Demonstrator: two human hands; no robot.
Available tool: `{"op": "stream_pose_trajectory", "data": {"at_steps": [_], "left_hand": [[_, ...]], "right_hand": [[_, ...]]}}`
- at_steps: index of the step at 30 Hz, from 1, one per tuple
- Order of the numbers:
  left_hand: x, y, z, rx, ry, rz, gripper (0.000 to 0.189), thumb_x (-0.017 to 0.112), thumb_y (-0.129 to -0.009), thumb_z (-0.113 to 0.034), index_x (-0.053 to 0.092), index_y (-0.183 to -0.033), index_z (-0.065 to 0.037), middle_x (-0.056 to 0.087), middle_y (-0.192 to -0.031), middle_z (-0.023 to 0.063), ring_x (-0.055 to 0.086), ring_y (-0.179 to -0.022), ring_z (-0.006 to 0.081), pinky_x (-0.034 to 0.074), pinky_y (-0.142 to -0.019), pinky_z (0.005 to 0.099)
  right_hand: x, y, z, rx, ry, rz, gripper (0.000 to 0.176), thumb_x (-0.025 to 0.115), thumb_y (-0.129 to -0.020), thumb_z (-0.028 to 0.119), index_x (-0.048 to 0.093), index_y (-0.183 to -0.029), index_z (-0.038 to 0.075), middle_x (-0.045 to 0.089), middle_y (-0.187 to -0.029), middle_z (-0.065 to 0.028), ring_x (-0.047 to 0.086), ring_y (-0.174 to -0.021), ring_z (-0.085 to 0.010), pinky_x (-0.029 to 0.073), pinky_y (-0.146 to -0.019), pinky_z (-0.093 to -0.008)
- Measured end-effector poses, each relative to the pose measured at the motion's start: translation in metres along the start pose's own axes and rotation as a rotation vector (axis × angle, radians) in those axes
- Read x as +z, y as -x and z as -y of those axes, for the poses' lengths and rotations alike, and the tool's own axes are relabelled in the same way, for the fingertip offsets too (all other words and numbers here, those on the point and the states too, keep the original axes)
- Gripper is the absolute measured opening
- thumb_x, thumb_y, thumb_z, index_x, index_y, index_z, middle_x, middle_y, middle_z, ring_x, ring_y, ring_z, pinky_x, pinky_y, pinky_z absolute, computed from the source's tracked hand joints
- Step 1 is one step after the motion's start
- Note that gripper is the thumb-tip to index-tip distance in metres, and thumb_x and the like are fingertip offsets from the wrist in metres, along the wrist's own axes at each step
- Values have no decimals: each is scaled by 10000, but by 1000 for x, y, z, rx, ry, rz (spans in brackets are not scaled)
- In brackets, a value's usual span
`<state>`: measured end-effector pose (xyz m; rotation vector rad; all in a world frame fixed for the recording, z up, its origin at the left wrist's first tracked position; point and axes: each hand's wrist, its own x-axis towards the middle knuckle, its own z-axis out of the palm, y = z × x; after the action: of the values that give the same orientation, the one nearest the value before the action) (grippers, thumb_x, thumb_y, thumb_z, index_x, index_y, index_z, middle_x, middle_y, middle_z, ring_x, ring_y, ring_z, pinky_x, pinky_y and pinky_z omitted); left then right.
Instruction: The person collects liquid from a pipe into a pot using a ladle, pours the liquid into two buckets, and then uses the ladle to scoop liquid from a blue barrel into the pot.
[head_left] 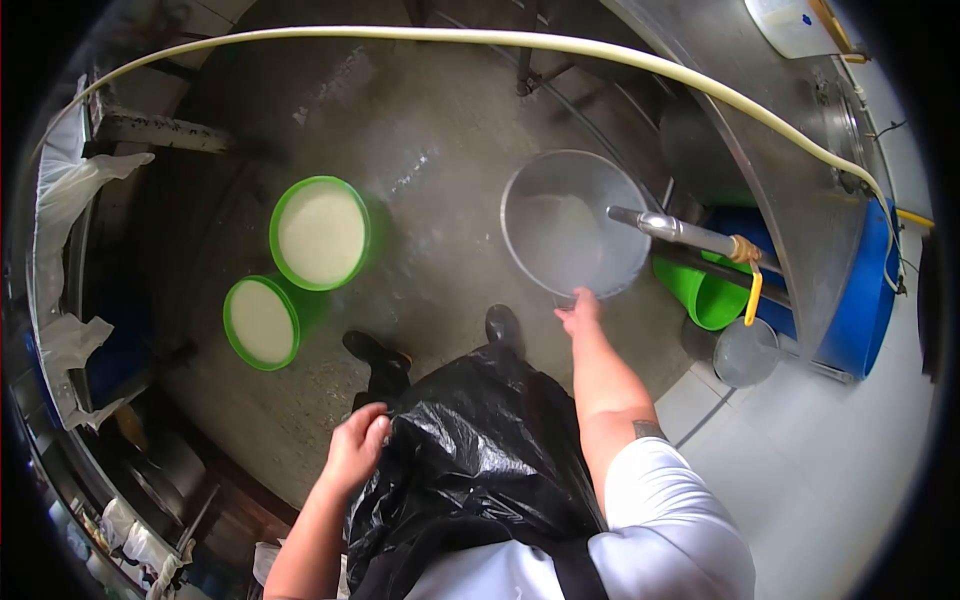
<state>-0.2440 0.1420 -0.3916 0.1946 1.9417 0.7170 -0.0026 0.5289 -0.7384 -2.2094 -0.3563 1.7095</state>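
My right hand [580, 312] is at the near rim of a large grey bucket [520, 235], its fingers closed on the edge. Whitish liquid [570, 240] covers the bucket's bottom. Above its right side juts a metal spout [665, 226] with a yellow lever handle [754, 293]. My left hand [360, 445] hangs with curled fingers beside the black apron [470, 440], and nothing shows in it. Two green buckets [368, 235] [290, 345] stand on the floor to the left, filled high with white liquid.
A pale hose [480, 36] arches across the far side. At right are a steel tank [790, 200], a blue container [862, 300], a green bucket [715, 300] lying tilted and a small grey pail [746, 355]. Plastic-draped shelving [65, 220] lines the left. The concrete floor [410, 110] has wet patches.
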Motion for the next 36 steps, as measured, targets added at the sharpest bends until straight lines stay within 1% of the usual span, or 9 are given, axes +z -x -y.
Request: {"op": "stream_pose_trajectory", "data": {"at_steps": [5,7,10,13,20,27,32,34,36], "left_hand": [[8,21,-18,-46,-29,21,353,596,-1055,-194,635,-1309,49,733,-1005,102,686,-929,151,560,-865,322],[10,30,-38,-19,-127,8,375,615,-1043,-237,649,-1309,24,750,-1059,152,714,-975,204,562,-906,351],[6,56,-100,33,-194,-19,383,637,-1025,-276,669,-1282,5,746,-1112,214,732,-1034,285,560,-930,392],[-4,82,-131,151,-192,-70,361,636,-1006,-310,702,-1213,-22,736,-1100,237,713,-1069,393,557,-936,449],[-83,146,-191,220,-170,-189,355,623,-1002,-342,730,-1161,-43,744,-1076,219,712,-1046,393,555,-936,454],[-203,110,-132,161,-120,-487,374,621,-988,-385,761,-1054,-45,753,-949,212,736,-943,377,568,-867,462],[-286,79,-126,78,-187,-545,404,624,-979,-419,748,-990,-35,742,-938,229,718,-935,410,557,-868,499],[-316,58,-127,106,-219,-557,406,617,-976,-425,753,-1006,-43,745,-954,227,714,-954,408,554,-886,503],[-344,39,-130,112,-303,-471,431,613,-964,-457,766,-1052,-64,736,-1072,217,670,-1076,405,527,-975,501]], "right_hand": [[-32,-43,32,156,135,231,599,643,-956,223,423,-1485,50,475,-1449,-288,601,-1120,-558,555,-874,-675],[-44,-37,24,222,429,199,425,587,-996,223,517,-1389,77,556,-1357,-190,669,-807,-438,599,-633,-592],[-61,89,45,104,679,394,280,527,-997,156,583,-1269,124,648,-1216,-108,671,-775,-276,568,-543,-436],[-81,195,66,-179,857,551,182,509,-986,41,635,-855,47,654,-695,-71,618,-529,-188,488,-433,-333],[-66,360,164,-599,1316,662,312,657,-951,373,738,-965,72,741,-781,-52,711,-662,-145,583,-680,-338],[101,427,217,-885,1546,537,371,628,-928,417,751,-994,73,754,-783,-118,745,-762,-255,580,-791,-394],[199,502,222,-1099,1658,688,349,613,-958,365,735,-1045,49,756,-833,-106,735,-739,-208,578,-747,-368],[233,529,228,-1125,1649,700,398,594,-950,398,735,-1070,46,748,-1059,-213,716,-1033,-379,559,-908,-453],[267,521,228,-1213,1555,670,365,585,-967,367,728,-1051,42,736,-1036,-223,707,-1036,-399,555,-906,-460]]}}
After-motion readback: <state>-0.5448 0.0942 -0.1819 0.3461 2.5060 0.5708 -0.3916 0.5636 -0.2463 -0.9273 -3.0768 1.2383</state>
